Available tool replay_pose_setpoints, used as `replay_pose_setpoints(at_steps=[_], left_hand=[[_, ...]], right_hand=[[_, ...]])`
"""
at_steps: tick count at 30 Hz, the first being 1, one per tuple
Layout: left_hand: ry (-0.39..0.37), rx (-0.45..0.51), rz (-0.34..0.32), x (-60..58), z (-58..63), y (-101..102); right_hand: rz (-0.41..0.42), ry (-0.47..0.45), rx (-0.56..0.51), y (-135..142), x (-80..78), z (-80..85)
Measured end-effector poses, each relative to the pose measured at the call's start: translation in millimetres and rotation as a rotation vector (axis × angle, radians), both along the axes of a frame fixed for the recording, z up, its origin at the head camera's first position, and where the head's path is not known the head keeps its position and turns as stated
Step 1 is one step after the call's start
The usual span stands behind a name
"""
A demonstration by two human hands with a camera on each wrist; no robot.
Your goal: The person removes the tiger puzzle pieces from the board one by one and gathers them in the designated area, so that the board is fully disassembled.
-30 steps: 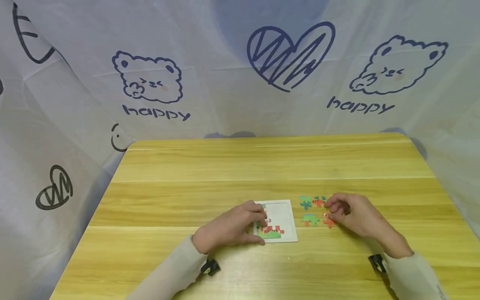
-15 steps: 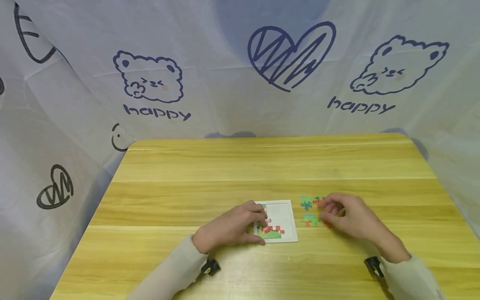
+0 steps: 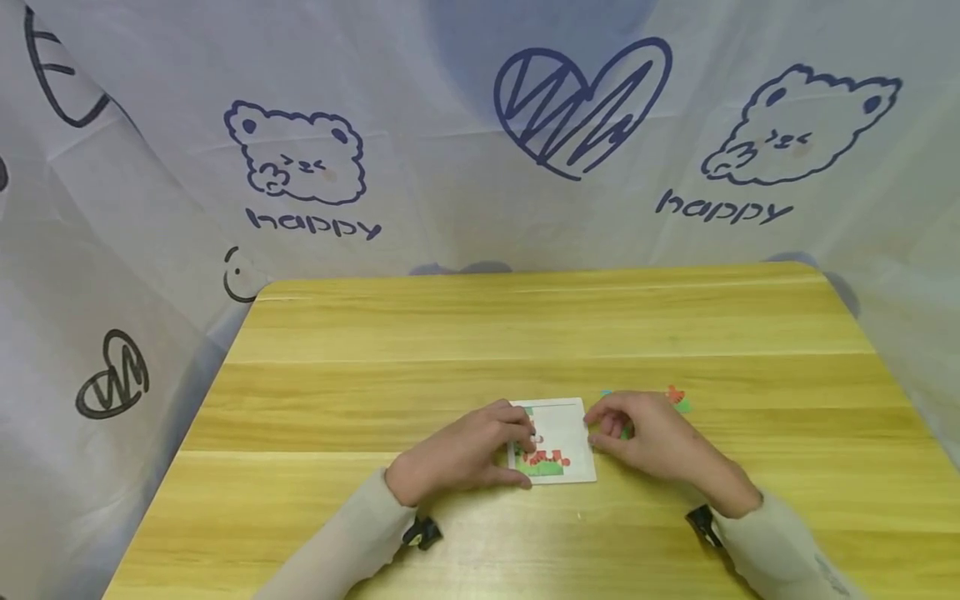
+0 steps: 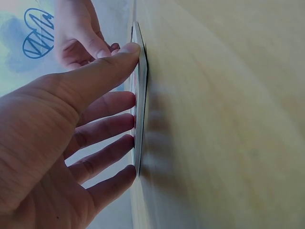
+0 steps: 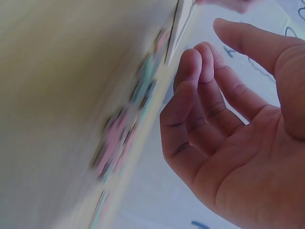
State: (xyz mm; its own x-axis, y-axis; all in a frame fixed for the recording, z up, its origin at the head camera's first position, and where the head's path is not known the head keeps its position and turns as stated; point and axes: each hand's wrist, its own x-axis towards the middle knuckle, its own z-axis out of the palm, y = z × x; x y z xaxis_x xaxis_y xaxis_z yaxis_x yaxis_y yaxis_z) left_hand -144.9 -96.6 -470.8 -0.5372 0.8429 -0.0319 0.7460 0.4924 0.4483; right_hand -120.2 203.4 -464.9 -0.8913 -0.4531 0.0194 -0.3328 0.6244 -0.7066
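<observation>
A white puzzle tray [image 3: 573,446] lies on the wooden table in the head view, a few tiger-striped and green pieces [image 3: 545,462] in its left and lower part. My left hand [image 3: 461,454] rests on the tray's left side. In the left wrist view its extended fingers [image 4: 107,128] touch the tray and the thumb lies at the edge. My right hand [image 3: 651,432] is over the loose pieces, its bent fingertips by the tray's right edge. No piece shows between thumb and fingers in the right wrist view. Blurred loose puzzle pieces [image 5: 114,140] lie below that hand.
A red and green piece [image 3: 677,397] lies beyond my right hand, which hides most other loose pieces. The wooden table [image 3: 420,333] ends at a hanging white cloth [image 3: 450,208] with drawn bears and hearts. Each wrist wears a black camera mount [image 3: 422,533].
My right hand has moved left across the loose pieces to the tray's right edge. A red and green piece on the right has come into sight. The left hand stays in place.
</observation>
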Motion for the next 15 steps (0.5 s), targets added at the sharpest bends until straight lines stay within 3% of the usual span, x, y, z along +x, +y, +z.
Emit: replay_pose_setpoints(at_steps=[15], left_hand=[[0.003, 0.021, -0.014, 0.2, 2.2, -1.7]], right_hand=[[0.082, -0.033, 0.087, -36.2, 7.0, -0.6]])
